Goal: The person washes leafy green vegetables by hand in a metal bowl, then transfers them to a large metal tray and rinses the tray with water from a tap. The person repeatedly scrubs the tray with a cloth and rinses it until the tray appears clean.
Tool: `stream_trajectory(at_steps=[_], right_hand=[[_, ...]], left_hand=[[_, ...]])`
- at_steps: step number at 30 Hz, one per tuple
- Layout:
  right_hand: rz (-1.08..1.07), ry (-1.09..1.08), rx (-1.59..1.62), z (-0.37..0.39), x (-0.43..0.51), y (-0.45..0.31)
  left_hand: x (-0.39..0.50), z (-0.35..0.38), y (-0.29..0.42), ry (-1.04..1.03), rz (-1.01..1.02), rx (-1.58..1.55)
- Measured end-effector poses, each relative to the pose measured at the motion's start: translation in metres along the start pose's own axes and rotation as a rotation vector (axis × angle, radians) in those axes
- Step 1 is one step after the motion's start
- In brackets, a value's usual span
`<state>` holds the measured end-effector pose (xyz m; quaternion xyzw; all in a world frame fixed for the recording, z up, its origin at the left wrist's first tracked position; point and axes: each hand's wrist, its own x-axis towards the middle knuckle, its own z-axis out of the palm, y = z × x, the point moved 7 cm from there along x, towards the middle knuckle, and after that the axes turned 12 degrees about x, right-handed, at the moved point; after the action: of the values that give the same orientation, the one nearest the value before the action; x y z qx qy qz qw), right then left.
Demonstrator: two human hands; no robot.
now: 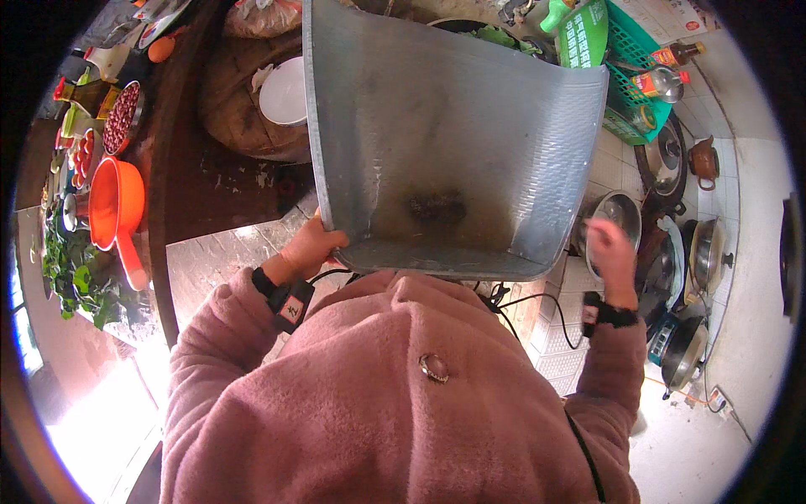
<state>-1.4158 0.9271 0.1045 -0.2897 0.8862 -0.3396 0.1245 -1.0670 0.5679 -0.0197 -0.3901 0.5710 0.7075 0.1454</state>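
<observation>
A large grey metal scoop-shaped pan (453,145), dented and with a dark patch near its back wall, is held up before my body. My left hand (308,249) grips its lower left corner, thumb over the rim. My right hand (609,252) is off the pan, to its right, over a metal bowl (620,208); it is slightly blurred and I see nothing in it. The pan partly covers a white plate (283,91) on a round wooden board (230,107).
On the left table stand an orange plastic ladle (116,195), a bowl of red beans (123,118), bottles and leafy greens (82,277). To the right are a green basket (661,116), a lidded pot (667,157), a brown clay pot (703,160) and several pans. Black cables (554,305) hang beside my waist.
</observation>
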Motion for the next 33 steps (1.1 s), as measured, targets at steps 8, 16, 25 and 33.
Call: stream_trajectory(at_steps=[8, 16, 25, 33], right_hand=[[-0.603, -1.016, -0.160, 0.275, 0.018, -0.102], [-0.413, -0.598, -0.271, 0.259, 0.128, -0.078], [-0.708, -0.781, -0.427, 0.316, 0.066, -0.121], [0.276, -0.674, 0.816, 0.360, 0.115, -0.163]], left_hand=[[0.001, -0.002, -0.004, 0.030, -0.026, 0.009], [0.003, -0.001, -0.002, -0.007, 0.023, -0.014], [-0.007, -0.002, 0.015, 0.090, 0.101, 0.110], [0.003, -0.005, 0.000, 0.123, 0.088, 0.181]])
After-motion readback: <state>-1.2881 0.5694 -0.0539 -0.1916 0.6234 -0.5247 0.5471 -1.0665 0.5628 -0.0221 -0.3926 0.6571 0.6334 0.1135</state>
